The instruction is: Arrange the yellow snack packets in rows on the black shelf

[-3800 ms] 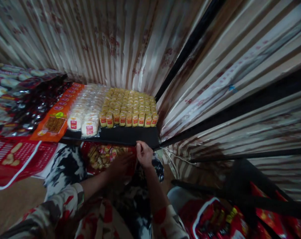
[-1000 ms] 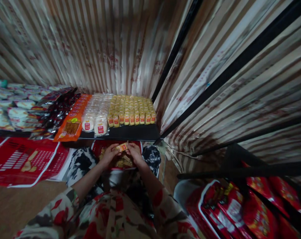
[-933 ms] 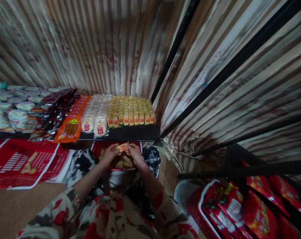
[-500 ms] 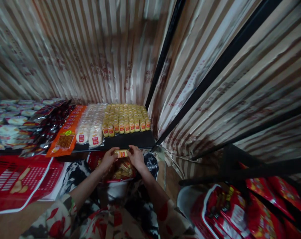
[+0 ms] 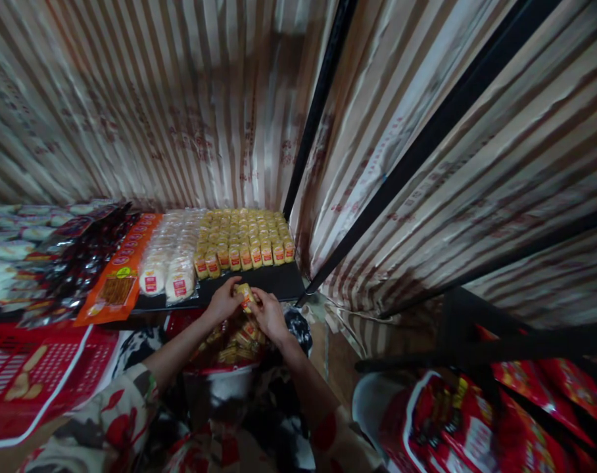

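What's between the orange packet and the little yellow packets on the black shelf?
White packets in clear wrappers sit between the orange packet and the yellow packets, as the head view shows.

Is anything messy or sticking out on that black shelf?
Yes, a little: the front orange packet seems to poke past the front edge of the black shelf, while the yellow packets on it stand back in tidy rows. I can't see any spills.

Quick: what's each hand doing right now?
Left hand: closed on one end of a small yellow packet.
Right hand: closed on the same packet's other end.
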Demonstrator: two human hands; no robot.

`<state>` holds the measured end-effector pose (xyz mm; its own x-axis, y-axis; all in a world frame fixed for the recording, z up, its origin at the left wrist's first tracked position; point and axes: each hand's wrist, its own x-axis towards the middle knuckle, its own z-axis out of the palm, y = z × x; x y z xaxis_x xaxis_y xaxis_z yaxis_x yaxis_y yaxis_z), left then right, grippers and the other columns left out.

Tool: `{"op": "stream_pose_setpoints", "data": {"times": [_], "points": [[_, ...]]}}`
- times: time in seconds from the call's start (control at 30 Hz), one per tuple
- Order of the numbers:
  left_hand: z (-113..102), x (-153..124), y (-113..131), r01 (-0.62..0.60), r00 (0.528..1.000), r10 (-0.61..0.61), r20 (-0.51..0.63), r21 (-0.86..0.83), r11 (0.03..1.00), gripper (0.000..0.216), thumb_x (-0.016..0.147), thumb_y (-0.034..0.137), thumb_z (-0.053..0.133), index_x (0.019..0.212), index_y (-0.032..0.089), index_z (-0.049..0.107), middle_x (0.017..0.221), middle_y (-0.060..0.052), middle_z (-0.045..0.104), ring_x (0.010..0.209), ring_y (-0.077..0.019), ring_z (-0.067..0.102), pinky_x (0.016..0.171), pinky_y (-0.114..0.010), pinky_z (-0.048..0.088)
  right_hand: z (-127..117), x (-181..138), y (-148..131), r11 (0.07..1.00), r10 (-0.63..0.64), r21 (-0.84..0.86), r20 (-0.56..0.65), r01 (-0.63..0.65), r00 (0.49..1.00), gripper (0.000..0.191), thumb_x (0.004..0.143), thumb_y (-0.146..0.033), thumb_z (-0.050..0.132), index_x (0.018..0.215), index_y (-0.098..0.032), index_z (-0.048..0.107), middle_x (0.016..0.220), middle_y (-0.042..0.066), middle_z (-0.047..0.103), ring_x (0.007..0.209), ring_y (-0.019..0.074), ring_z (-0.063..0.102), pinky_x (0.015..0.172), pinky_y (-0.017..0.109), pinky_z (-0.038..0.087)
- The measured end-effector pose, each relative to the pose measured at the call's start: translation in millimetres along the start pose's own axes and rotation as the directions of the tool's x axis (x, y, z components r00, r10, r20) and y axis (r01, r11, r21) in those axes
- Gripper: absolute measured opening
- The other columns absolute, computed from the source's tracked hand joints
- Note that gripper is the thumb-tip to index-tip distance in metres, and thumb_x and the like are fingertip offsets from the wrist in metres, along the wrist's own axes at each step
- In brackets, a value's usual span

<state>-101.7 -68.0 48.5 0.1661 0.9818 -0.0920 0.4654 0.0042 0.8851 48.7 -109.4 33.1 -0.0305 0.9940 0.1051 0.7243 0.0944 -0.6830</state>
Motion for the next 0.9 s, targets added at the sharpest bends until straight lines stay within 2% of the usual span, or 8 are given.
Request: {"op": "stream_pose_setpoints", "data": {"times": [0.17, 0.27, 0.37, 0.53, 0.63, 0.77, 0.9], "points": [[9, -1, 5, -0.001, 0.995, -0.004, -0.097, -0.059, 0.998, 0.043, 0.072, 0.012, 0.053, 0.115, 0.009, 0.053, 0.088, -0.005, 0.062, 0.070, -0.0119, 0.056, 0.071, -0.025, 0.047, 4, 7, 5, 0.995, 0.071, 0.080, -0.062, -0.066, 0.996, 0.035, 0.079, -0.024, 0.057, 0.115, -0.022, 0.059, 0.096, 0.003, 0.068, 0.088, 0.0176, 0.057, 0.078, 0.027, 0.045], [13, -4, 11, -0.002, 0.987, -0.025, -0.157, -0.169, 0.986, 0.040, 0.072, 0.011, 0.054, 0.112, 0.010, 0.054, 0.094, -0.007, 0.062, 0.075, -0.0120, 0.058, 0.073, -0.024, 0.048, 5, 12, 3, 0.984, 0.131, 0.133, -0.102, -0.117, 0.986, 0.033, 0.079, -0.025, 0.058, 0.112, -0.023, 0.061, 0.094, 0.002, 0.068, 0.086, 0.0173, 0.059, 0.078, 0.027, 0.045], [17, -4, 15, -0.029, 0.985, -0.012, -0.173, -0.233, 0.972, 0.036, 0.072, 0.011, 0.055, 0.108, 0.013, 0.055, 0.092, -0.005, 0.063, 0.079, -0.0126, 0.060, 0.075, -0.024, 0.049, 5, 17, 2, 0.978, 0.167, 0.152, -0.156, -0.143, 0.974, 0.031, 0.079, -0.026, 0.057, 0.111, -0.024, 0.061, 0.096, 0.002, 0.068, 0.086, 0.0170, 0.059, 0.078, 0.027, 0.046], [29, 8, 9, -0.017, 0.995, 0.010, -0.095, -0.081, 0.997, 0.033, 0.074, 0.015, 0.057, 0.108, 0.016, 0.057, 0.089, -0.004, 0.066, 0.077, -0.0147, 0.061, 0.078, -0.027, 0.047, 1, 20, 9, 0.984, 0.138, 0.137, -0.189, -0.113, 0.972, 0.031, 0.082, -0.031, 0.055, 0.111, -0.025, 0.061, 0.097, 0.002, 0.068, 0.085, 0.0171, 0.058, 0.076, 0.026, 0.046], [42, 20, 9, -0.009, 0.999, 0.007, -0.043, -0.049, 0.999, 0.026, 0.077, 0.018, 0.056, 0.103, 0.015, 0.059, 0.090, -0.004, 0.067, 0.079, -0.0152, 0.062, 0.077, -0.026, 0.046, -3, 19, 18, 0.984, 0.153, 0.123, -0.212, -0.129, 0.965, 0.034, 0.083, -0.031, 0.052, 0.114, -0.021, 0.060, 0.098, 0.004, 0.067, 0.088, 0.0188, 0.057, 0.080, 0.029, 0.046], [64, 38, 23, -0.023, 0.999, 0.022, -0.033, -0.014, 1.000, 0.019, 0.078, 0.017, 0.055, 0.096, 0.015, 0.060, 0.087, -0.004, 0.066, 0.075, -0.0133, 0.060, 0.072, -0.023, 0.044, -6, 19, 29, 0.989, 0.143, 0.086, -0.372, -0.119, 0.917, 0.039, 0.085, -0.026, 0.042, 0.121, -0.014, 0.055, 0.116, 0.011, 0.060, 0.106, 0.0221, 0.050, 0.093, 0.035, 0.041], [87, 61, 44, -0.071, 0.995, 0.078, -0.066, 0.089, 0.993, 0.019, 0.077, 0.016, 0.057, 0.095, 0.015, 0.063, 0.089, -0.005, 0.063, 0.078, -0.0138, 0.058, 0.074, -0.024, 0.043, -7, 20, 42, 0.995, 0.098, 0.063, -0.502, -0.076, 0.859, 0.046, 0.083, -0.021, 0.038, 0.127, -0.011, 0.047, 0.126, 0.015, 0.051, 0.116, 0.0240, 0.043, 0.099, 0.042, 0.037]]}}
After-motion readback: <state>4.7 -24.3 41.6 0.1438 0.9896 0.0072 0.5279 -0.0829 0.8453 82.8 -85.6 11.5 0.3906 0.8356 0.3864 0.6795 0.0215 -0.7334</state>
